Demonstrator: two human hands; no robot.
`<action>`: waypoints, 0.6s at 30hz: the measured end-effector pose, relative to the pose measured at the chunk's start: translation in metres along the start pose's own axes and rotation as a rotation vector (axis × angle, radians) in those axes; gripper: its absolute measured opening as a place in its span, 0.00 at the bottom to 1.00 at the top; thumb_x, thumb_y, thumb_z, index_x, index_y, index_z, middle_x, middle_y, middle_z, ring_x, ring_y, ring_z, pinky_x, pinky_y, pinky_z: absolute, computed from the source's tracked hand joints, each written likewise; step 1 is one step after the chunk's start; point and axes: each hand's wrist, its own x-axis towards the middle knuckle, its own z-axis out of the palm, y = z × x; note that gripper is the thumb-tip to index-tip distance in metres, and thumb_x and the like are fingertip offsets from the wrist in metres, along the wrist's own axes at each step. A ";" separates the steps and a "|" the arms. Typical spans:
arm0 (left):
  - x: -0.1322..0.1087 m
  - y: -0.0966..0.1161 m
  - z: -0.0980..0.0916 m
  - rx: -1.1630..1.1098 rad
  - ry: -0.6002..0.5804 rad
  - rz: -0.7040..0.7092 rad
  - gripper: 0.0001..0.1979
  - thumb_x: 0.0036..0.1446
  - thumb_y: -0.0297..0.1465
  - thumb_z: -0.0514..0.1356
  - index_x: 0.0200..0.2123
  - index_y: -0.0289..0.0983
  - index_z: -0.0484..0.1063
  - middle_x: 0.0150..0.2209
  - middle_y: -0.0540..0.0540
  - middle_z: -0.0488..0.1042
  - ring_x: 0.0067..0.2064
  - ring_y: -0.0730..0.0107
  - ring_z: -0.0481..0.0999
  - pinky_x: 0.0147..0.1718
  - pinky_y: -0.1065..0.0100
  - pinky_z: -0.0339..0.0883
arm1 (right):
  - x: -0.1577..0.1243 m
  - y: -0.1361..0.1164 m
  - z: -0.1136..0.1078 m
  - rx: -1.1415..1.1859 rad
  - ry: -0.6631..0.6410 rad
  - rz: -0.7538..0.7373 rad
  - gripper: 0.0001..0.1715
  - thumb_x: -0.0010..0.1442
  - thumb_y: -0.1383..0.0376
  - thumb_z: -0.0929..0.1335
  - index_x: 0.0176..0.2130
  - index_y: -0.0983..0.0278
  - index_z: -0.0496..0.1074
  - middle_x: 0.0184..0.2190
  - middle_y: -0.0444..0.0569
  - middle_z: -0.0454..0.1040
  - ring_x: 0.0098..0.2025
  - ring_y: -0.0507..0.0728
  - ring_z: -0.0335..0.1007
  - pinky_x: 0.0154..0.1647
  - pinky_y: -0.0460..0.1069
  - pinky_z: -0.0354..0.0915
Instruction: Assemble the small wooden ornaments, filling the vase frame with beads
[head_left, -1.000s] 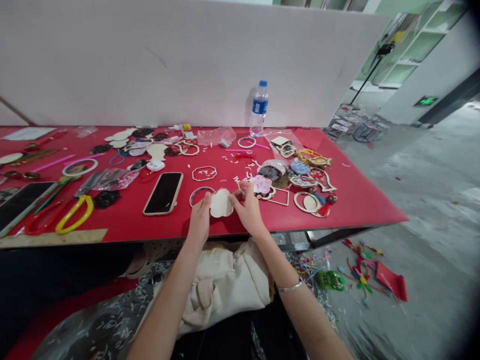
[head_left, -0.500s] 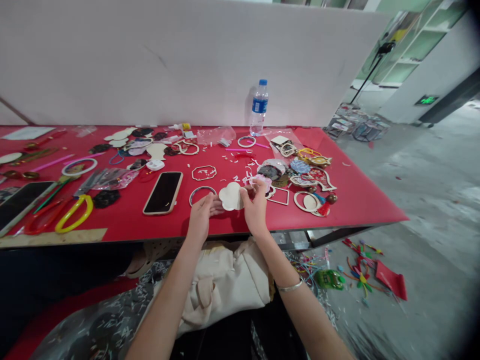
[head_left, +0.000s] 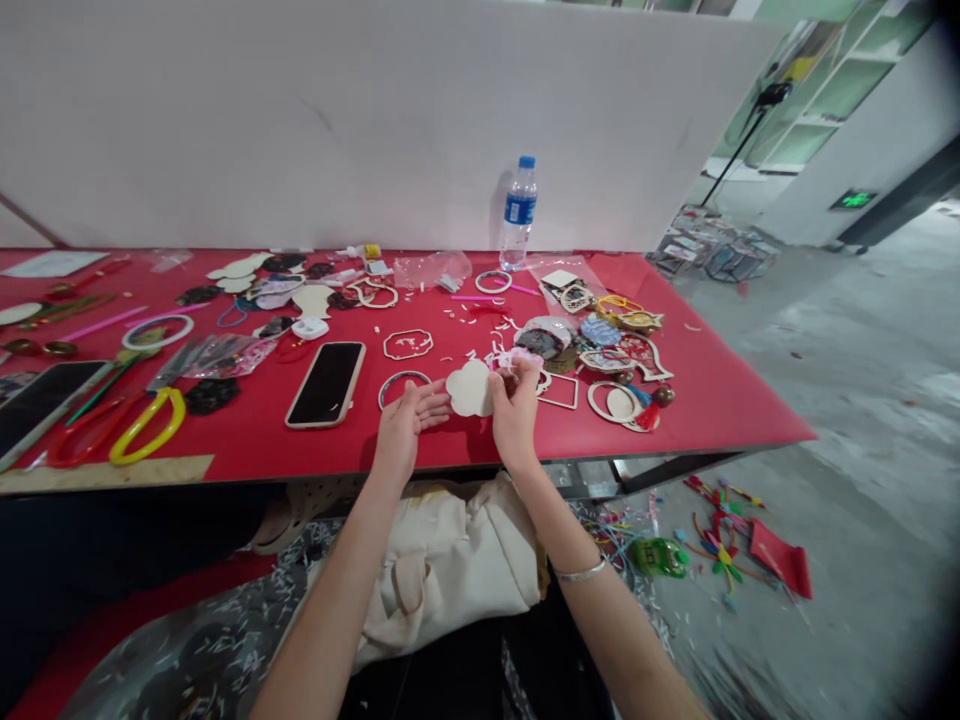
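Observation:
My right hand (head_left: 516,408) pinches the right edge of a cream flower-shaped piece (head_left: 470,389) just above the table's front edge. My left hand (head_left: 409,418) is open beside it, fingers stretched out towards the piece's left edge; whether the fingertips touch it I cannot tell. Behind my left hand lies a ring with a dark patterned band (head_left: 403,378). A pink lacy piece (head_left: 520,357) shows just behind my right fingers, and a thin rectangular frame (head_left: 559,391) lies to the right of that hand.
On the red table (head_left: 720,400) lie a phone (head_left: 326,385), yellow-handled scissors (head_left: 150,425), an octagonal frame (head_left: 408,344) and a pile of ornaments (head_left: 622,350). A water bottle (head_left: 519,215) stands against the white partition (head_left: 337,120). A cream bag (head_left: 457,560) rests on my lap.
The flower-shaped piece has shifted slightly right with my right hand. My left fingers have spread and come away from its face, leaving more of its left side in sight.

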 end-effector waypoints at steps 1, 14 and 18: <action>0.000 0.000 0.000 -0.001 -0.002 -0.005 0.32 0.53 0.53 0.55 0.43 0.29 0.76 0.35 0.36 0.80 0.35 0.62 0.80 0.34 0.65 0.74 | 0.000 0.000 0.000 -0.006 0.002 -0.003 0.15 0.61 0.60 0.63 0.47 0.63 0.57 0.36 0.48 0.67 0.37 0.52 0.66 0.44 0.49 0.65; 0.004 -0.007 -0.001 0.125 -0.012 0.177 0.19 0.47 0.35 0.66 0.43 0.34 0.74 0.44 0.39 0.78 0.46 0.61 0.77 0.47 0.60 0.70 | -0.003 0.002 0.001 0.035 -0.044 -0.020 0.17 0.62 0.59 0.62 0.49 0.62 0.56 0.39 0.49 0.67 0.40 0.52 0.68 0.47 0.50 0.66; 0.005 -0.008 0.000 0.203 0.056 0.221 0.15 0.44 0.35 0.68 0.35 0.35 0.74 0.36 0.44 0.78 0.41 0.64 0.77 0.46 0.63 0.68 | -0.003 0.002 0.000 0.036 -0.047 -0.030 0.16 0.63 0.59 0.61 0.48 0.62 0.56 0.38 0.49 0.67 0.39 0.52 0.68 0.45 0.50 0.66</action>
